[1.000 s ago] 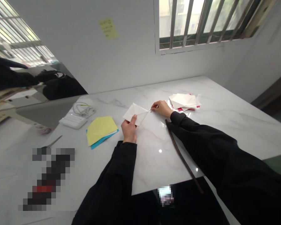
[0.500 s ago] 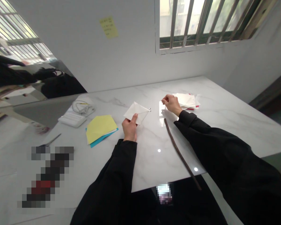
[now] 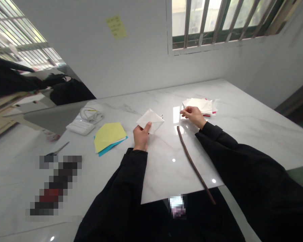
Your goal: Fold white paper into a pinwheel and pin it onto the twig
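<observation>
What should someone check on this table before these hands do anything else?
1. Folded white paper firmly gripped by the left hand: ok.
2. Right hand, with its fingers pinched together, holding something: cannot tell.
3. Small shiny bit touching the folded paper: cannot tell.
4. Brown stick lying away from both hands: ok.
5. Stack of white papers neatly squared: not ok, its edges stick out unevenly.
</observation>
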`<action>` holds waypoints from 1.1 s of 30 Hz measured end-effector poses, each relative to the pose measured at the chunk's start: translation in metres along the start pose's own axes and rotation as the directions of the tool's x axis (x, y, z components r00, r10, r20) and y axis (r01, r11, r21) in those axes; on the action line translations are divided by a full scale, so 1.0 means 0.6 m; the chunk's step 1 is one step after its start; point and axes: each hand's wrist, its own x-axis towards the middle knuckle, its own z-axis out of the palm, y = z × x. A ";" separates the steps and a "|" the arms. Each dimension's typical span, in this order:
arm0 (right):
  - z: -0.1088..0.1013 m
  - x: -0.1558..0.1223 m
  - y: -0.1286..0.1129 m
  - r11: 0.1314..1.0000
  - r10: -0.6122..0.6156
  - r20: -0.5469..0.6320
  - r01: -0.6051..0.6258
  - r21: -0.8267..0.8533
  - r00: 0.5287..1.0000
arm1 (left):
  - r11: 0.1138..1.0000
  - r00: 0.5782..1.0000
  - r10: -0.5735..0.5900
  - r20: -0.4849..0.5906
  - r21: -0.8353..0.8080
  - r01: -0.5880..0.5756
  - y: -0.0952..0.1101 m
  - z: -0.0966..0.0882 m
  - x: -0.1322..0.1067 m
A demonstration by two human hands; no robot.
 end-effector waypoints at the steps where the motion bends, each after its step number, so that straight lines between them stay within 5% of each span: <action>1: 0.002 -0.001 -0.003 0.999 -0.008 0.012 0.007 0.036 1.000 | 0.999 1.000 0.010 0.016 0.034 -0.010 -0.002 -0.002 0.001; 11: 0.023 -0.025 -0.027 0.987 -0.050 0.129 0.029 0.160 0.990 | 0.950 0.989 0.077 0.128 0.290 -0.111 0.003 -0.007 -0.002; 18: 0.027 -0.029 -0.034 0.954 -0.038 0.162 -0.012 0.300 0.986 | 0.941 0.985 0.098 0.145 0.310 -0.139 0.011 -0.004 -0.006; 33: 0.025 -0.027 -0.028 0.944 0.077 0.162 -0.125 0.307 0.984 | 0.932 0.981 0.113 0.155 0.325 -0.159 0.013 -0.001 -0.010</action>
